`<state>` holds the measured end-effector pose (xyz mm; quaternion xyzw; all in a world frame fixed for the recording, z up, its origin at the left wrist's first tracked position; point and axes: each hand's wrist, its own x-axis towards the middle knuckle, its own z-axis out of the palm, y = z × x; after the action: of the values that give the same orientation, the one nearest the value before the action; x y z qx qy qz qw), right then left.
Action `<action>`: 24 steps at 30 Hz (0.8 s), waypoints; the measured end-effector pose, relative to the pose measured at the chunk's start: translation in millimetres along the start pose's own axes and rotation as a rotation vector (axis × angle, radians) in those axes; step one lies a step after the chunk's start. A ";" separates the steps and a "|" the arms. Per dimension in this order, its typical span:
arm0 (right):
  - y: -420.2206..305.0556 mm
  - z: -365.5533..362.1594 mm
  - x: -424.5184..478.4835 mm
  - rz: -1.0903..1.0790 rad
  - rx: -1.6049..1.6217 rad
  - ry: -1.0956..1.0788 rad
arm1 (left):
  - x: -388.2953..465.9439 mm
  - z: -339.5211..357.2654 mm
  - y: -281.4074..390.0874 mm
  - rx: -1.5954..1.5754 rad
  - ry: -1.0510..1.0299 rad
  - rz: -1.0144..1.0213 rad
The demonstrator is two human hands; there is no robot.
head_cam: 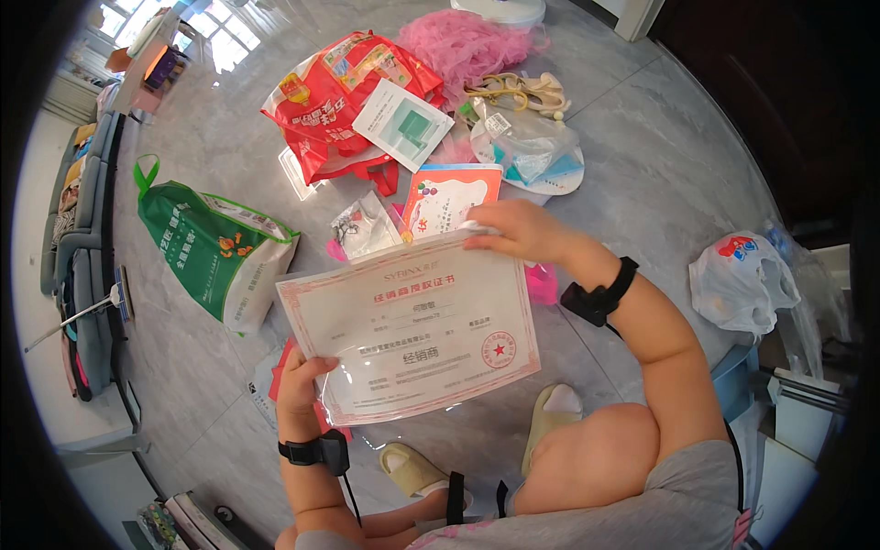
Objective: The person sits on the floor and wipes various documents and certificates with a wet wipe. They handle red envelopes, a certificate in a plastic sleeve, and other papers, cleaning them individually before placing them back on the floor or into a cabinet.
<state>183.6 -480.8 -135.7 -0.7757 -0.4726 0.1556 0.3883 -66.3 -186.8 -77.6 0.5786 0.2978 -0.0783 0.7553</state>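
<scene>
A laminated certificate [440, 323] with a pink border and a red star seal is held up between both hands; it bears writing. My left hand [302, 378] grips its lower left edge, thumb on the front. At its upper edge, my right hand [512, 234] pinches the sheet together with something small and white. Just beyond lies an orange-bordered printed sheet [450, 199], partly hidden by the hand and certificate. Beside it is a clear plastic packet [368, 227]. A white and green leaflet [404, 125] rests on a red shopping bag [323, 103].
On the grey tiled floor are a green and white bag [213, 254] at left, pink tulle [464, 48], a white cap [570, 172] under clear plastic, and beige straps [536, 93]. A white plastic bag [739, 282] stands right. A squeegee mop [117, 295] lies near the sofa [89, 199].
</scene>
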 end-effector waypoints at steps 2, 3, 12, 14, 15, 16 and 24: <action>7.2 -4.8 -10.4 0.079 0.270 0.040 | -1.9 -5.6 -3.5 -0.048 0.038 0.003; 10.3 -7.8 -15.6 0.120 0.402 0.060 | -2.0 -9.5 -5.9 -0.072 0.055 0.004; 16.1 -15.1 -17.7 0.643 1.491 0.560 | 11.8 -21.1 -11.3 -0.172 0.054 0.193; 14.8 -15.8 -13.6 0.466 1.741 0.250 | 14.0 -26.0 -16.9 -0.136 0.025 0.179; 12.2 -15.9 -9.9 0.368 1.853 0.086 | 14.4 -24.9 -18.1 -0.125 0.025 0.178; 3.8 -18.6 -5.3 0.330 1.839 0.030 | 14.4 -22.1 -19.2 -0.114 0.025 0.177; -19.1 -8.9 0.4 0.313 1.040 0.270 | 18.0 -26.0 -29.3 0.017 -0.024 0.228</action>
<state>177.5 -479.7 -115.6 -0.5558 -0.1590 0.3234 0.7492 -74.6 -168.1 -115.6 0.6141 0.2202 -0.0015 0.7579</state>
